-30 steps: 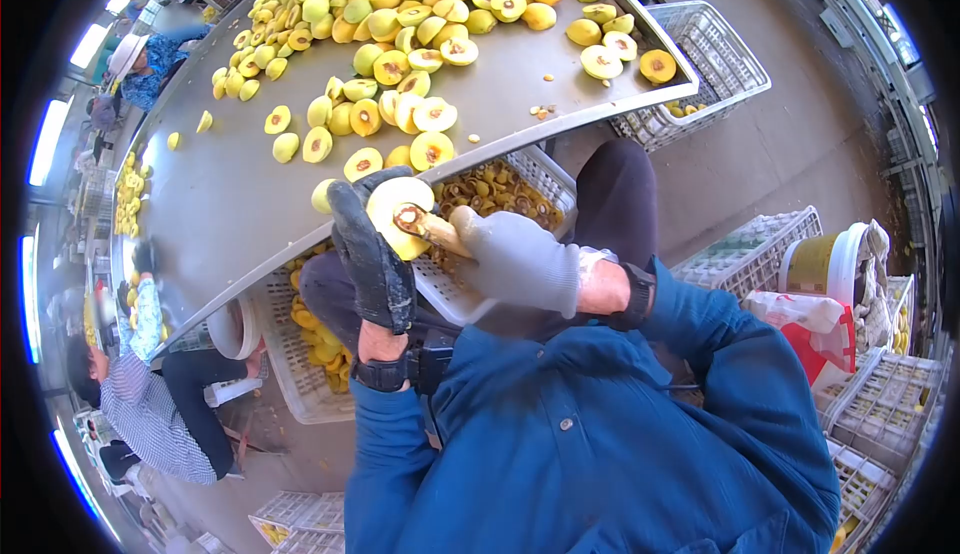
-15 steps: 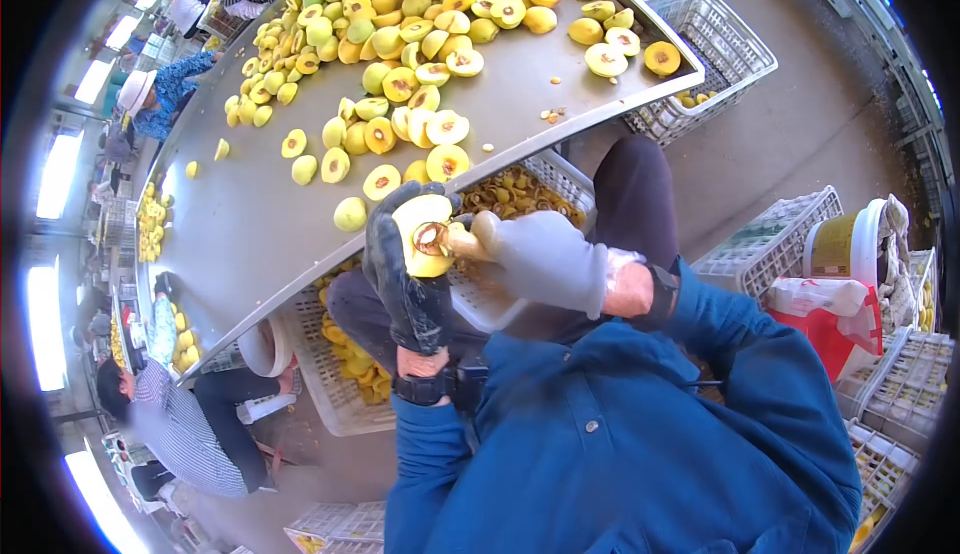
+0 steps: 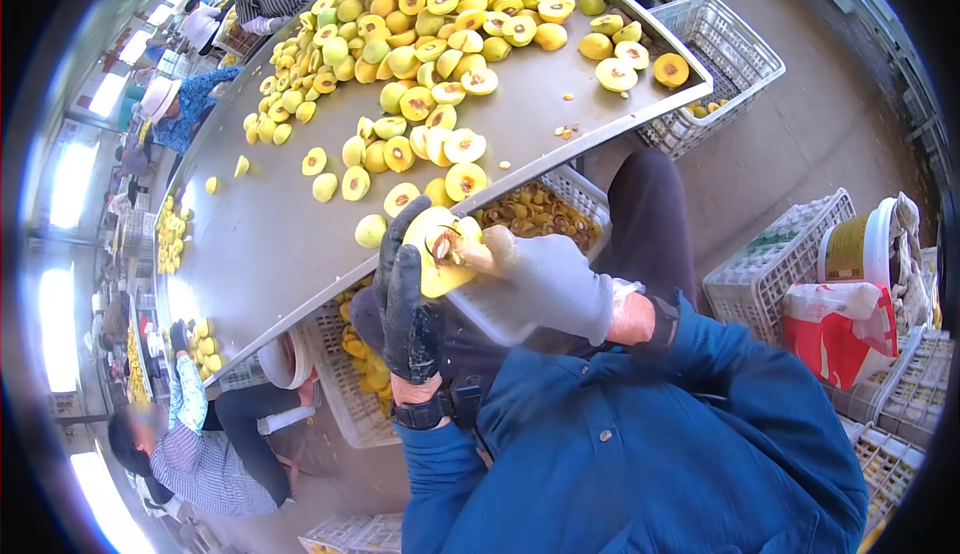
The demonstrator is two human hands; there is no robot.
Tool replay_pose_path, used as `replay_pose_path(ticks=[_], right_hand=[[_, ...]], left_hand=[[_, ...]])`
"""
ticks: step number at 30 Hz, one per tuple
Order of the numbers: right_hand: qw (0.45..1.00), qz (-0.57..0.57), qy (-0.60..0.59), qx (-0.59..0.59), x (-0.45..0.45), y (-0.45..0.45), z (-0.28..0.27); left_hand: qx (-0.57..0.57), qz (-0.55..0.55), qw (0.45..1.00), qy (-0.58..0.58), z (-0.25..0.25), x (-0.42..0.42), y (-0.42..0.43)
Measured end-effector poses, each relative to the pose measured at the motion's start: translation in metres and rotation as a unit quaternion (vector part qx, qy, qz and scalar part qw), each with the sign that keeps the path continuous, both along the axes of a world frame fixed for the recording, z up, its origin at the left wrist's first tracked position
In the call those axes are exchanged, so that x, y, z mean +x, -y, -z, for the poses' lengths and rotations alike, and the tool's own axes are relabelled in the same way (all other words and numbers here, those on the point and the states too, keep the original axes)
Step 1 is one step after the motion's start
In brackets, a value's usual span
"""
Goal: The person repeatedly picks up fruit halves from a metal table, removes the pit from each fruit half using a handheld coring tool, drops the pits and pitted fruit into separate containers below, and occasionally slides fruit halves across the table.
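Note:
My left hand [image 3: 408, 299], in a black glove, holds a halved yellow peach [image 3: 436, 282] with its cut face up and a brown pit in the middle. In a grey glove, my right hand [image 3: 555, 284] is closed round a small pitting knife [image 3: 474, 257]. Its tan end and what looks like a thin curved blade are at the pit; the rest is hidden by the fingers. Both hands are just off the near edge of the metal table [image 3: 290, 214]. Beyond them lies a large heap of halved peaches [image 3: 400, 54], many with pits still showing.
Below the table edge stands a crate of pits and scraps [image 3: 540, 209]; a crate of peach pieces [image 3: 345, 394] is at left. More crates [image 3: 775, 254], a white bucket [image 3: 858, 244] and a red-and-white bag [image 3: 838, 324] stand at right. Other people [image 3: 205, 444] sit along the table's far side.
The peach half has tilted slightly in my left hand, and a thin curved edge now shows beside the pit. The view has shifted, so the table and crates appear a little lower and farther right.

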State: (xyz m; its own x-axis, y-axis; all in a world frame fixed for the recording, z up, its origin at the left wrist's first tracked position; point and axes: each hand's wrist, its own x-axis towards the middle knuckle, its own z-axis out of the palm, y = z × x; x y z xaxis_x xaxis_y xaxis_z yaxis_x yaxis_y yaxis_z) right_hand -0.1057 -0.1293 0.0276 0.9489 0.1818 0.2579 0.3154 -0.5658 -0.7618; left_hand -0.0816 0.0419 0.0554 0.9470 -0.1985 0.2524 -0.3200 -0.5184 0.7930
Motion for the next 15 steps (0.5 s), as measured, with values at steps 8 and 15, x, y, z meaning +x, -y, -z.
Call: replay_pose_path(ticks=[8, 15], right_hand=[[0.963, 0.029, -0.041, 0.264, -0.007, -0.012, -0.001], [0.975, 0.056, 0.101, 0.188, 0.003, -0.026, 0.002]], left_hand=[[-0.001, -0.119, 0.993, -0.011, 0.006, -0.014, 0.001], [-0.077, -0.120, 0.990, -0.005, -0.001, -0.020, 0.024]])
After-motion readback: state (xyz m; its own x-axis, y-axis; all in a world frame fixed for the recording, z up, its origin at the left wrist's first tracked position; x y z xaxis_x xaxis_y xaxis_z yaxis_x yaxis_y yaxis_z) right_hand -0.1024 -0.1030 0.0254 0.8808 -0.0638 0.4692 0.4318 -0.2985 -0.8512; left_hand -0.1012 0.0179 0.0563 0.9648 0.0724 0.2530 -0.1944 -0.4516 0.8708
